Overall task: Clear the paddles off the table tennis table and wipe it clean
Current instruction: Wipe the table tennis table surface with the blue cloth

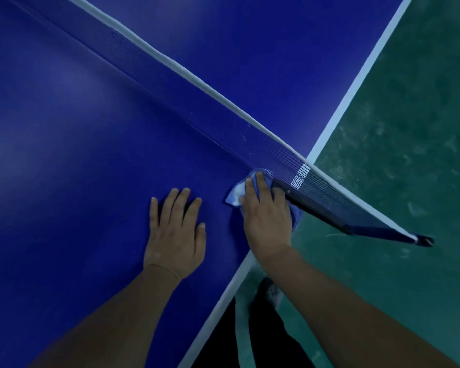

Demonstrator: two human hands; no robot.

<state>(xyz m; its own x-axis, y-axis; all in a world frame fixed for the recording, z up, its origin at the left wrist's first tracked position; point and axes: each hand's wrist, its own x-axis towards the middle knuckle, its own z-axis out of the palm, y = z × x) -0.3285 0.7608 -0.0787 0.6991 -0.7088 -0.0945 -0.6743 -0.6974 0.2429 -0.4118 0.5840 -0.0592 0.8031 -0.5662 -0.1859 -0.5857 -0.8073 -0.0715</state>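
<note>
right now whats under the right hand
A blue and white cloth lies under the right hand, pressed on the table. Most of the cloth is covered.

Left hand point(174, 232): flat on the blue tabletop point(77, 155), fingers spread.
Right hand point(267, 216): pressing a blue-and-white cloth point(235, 193) onto the tabletop beside the net point(276, 152).
Floor point(396, 128): green, beyond the white edge.

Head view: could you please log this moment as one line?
right hand presses cloth by net | left hand flat on table | no paddles visible
</note>
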